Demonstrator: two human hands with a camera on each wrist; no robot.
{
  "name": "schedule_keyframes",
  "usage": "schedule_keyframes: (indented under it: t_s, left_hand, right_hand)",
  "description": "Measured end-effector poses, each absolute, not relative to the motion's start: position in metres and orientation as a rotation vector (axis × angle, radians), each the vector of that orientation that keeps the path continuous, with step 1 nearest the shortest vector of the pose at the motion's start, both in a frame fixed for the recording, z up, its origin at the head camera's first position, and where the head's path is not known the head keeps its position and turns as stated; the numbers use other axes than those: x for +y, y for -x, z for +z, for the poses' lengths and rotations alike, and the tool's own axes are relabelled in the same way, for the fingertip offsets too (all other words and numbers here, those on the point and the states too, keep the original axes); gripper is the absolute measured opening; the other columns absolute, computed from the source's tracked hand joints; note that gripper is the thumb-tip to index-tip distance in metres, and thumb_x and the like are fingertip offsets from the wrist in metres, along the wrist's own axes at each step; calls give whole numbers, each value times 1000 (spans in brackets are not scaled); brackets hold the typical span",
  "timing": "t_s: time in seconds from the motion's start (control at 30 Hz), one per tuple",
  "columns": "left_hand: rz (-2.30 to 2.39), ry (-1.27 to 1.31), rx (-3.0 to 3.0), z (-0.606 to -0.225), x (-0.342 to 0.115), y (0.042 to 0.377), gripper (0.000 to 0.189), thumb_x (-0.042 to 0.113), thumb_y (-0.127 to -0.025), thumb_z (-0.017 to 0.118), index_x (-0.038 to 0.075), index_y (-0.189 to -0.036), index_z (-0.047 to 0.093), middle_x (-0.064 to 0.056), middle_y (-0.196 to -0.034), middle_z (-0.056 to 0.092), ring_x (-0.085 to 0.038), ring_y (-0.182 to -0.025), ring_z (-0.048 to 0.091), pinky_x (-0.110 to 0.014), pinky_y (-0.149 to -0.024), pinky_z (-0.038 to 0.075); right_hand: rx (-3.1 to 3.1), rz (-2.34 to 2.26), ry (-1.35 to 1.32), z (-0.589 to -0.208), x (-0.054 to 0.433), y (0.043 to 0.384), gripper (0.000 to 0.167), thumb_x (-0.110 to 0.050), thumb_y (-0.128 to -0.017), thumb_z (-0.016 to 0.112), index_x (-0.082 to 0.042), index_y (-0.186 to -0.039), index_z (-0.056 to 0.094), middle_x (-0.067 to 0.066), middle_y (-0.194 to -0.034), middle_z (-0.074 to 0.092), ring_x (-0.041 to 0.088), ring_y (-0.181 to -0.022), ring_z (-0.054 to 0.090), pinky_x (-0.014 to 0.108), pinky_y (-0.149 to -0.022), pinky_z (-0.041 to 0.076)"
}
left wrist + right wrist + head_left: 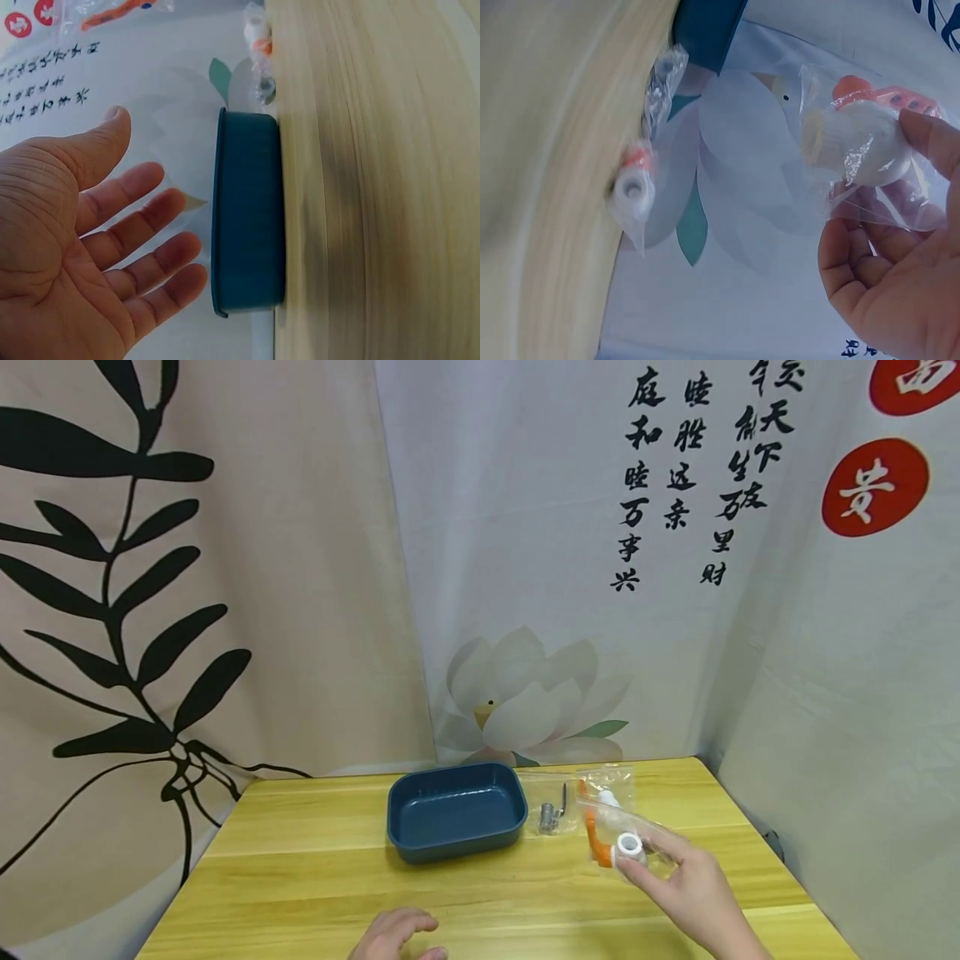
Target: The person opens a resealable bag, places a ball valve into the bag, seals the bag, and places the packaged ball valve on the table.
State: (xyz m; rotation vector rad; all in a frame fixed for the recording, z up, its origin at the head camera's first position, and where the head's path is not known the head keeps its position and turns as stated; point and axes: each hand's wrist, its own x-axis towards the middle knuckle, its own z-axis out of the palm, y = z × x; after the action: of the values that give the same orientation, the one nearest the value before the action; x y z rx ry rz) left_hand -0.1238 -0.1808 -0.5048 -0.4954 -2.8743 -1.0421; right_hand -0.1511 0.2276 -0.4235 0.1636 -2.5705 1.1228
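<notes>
My right hand [686, 877] pinches a clear plastic bag [870, 142] between thumb and fingers, raised above the table. Inside it show a rounded white plastic part with a ring-shaped end [629, 845] and an orange part [597, 839], which has holes along it in the right wrist view. In the head view, my left hand [393, 935] is low at the front, nearer me than the blue tray [457, 852]. Its fingers are relaxed and spread in the left wrist view, palm bare, apart from the tray's side [249, 214].
Behind the held bag lies another clear bag [635, 187] with white and orange parts. Between it and the tray is a bag [550, 817] with a grey metal cylinder and a thin dark bent rod. A printed cloth [525, 527] hangs behind the wooden table [300, 877].
</notes>
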Motion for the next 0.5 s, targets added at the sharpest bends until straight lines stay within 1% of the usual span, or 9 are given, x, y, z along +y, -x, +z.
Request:
schedule_keyframes:
  t_s: [0.13,0.2,0.33,0.4,0.5]
  left_hand:
    - [-1041,516,-2823,-508,-179,123,34,47,-96,78,20,-115,79,4,-117,76,-14,-110,67,-32,-88,57]
    - [-1034,532,-2778,-510,-177,123,32,45,-95,80,20,-113,79,5,-115,77,-13,-108,67,-31,-86,57]
    - [-1009,565,-2712,-513,-175,122,29,42,-93,83,20,-111,80,6,-112,77,-10,-105,67,-30,-83,57]
    - [-1004,575,-2692,-513,-174,122,28,41,-93,83,19,-110,80,5,-111,77,-10,-104,67,-29,-82,57]
    - [-1017,567,-2689,-513,-172,121,28,41,-92,84,19,-109,80,5,-110,77,-9,-104,68,-28,-81,57]
  right_hand:
    - [-2532,1031,-219,-420,236,153,43,-34,-90,88,-18,-129,78,0,-117,80,-3,-91,62,23,-68,53]
    - [-2528,1001,-226,-417,239,154,42,-35,-89,89,-19,-127,79,1,-121,79,-4,-93,62,22,-70,55]
    - [-2512,934,-246,-409,245,157,40,-36,-88,90,-21,-124,81,2,-123,79,-5,-98,65,22,-78,57]
    - [-2495,914,-267,-406,248,158,38,-34,-88,90,-22,-123,81,3,-123,80,-5,-99,66,21,-79,58]
    - [-2475,898,-297,-403,252,161,38,-32,-88,91,-20,-123,81,3,-122,80,-5,-98,66,20,-79,58]
